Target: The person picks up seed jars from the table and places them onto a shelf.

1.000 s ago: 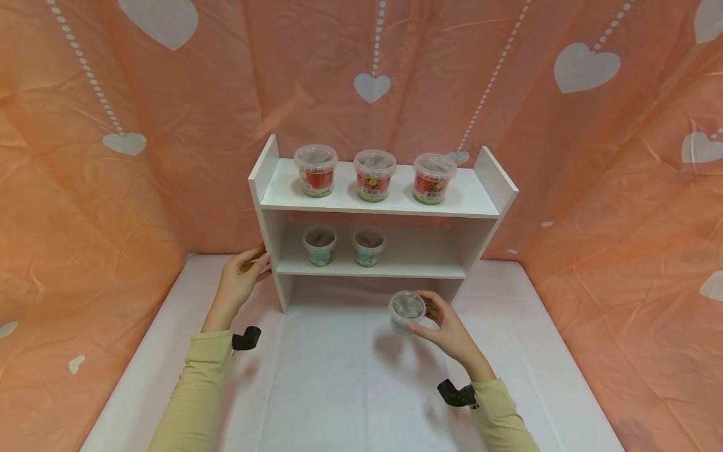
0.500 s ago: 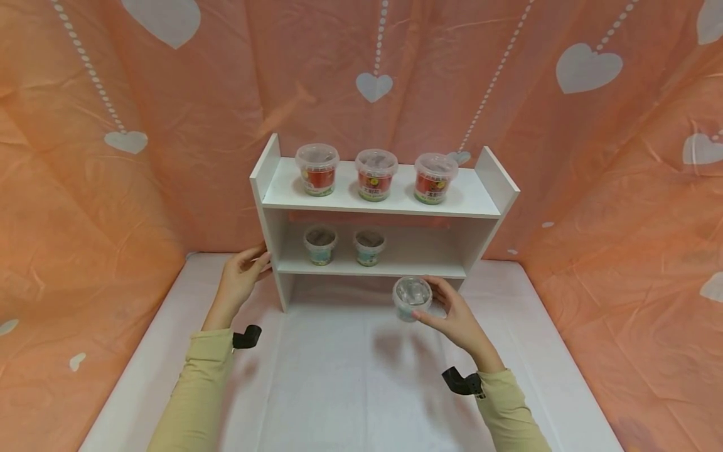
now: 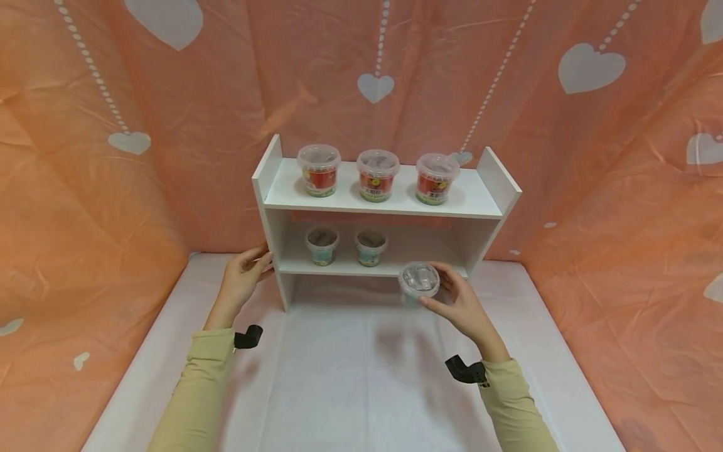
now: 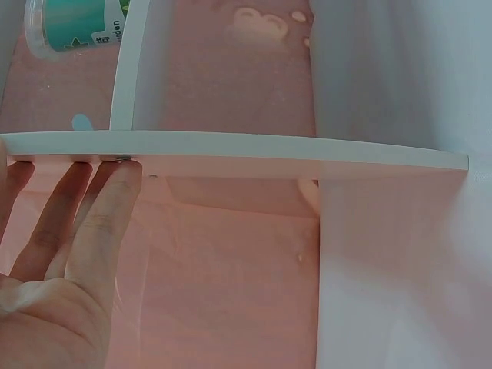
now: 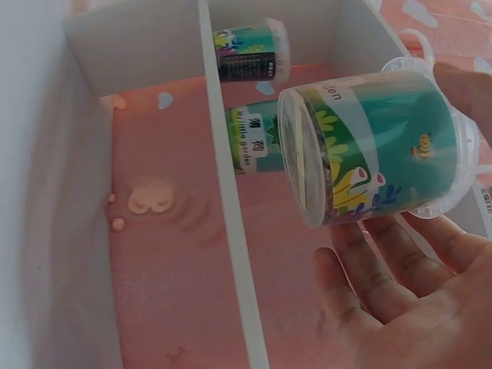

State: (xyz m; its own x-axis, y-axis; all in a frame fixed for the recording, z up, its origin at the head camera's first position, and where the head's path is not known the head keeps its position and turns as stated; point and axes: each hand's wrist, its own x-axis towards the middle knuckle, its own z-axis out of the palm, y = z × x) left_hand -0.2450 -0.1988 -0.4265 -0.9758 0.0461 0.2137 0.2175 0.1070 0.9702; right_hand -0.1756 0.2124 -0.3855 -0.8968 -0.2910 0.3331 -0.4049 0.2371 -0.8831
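My right hand grips a clear-lidded plastic cup by its rim, thumb on the near side. This cup hangs in front of the middle shelf's edge, right of centre. In the right wrist view the cup has a teal "garden" label and lies sideways in the picture. At the left side of the white shelf unit, the straight fingers of my left hand touch the side panel; the left wrist view shows their tips against it. Two similar teal-labelled cups, one left of the other, stand on the middle shelf.
Three red-labelled lidded cups, left, centre and right, stand along the top shelf. The unit rests on a white-covered table. An orange cloth with hearts hangs behind and at both sides.
My right hand has lifted the cup up and slightly right, from near the tabletop to the front of the middle shelf. My left hand stays at the unit's side.
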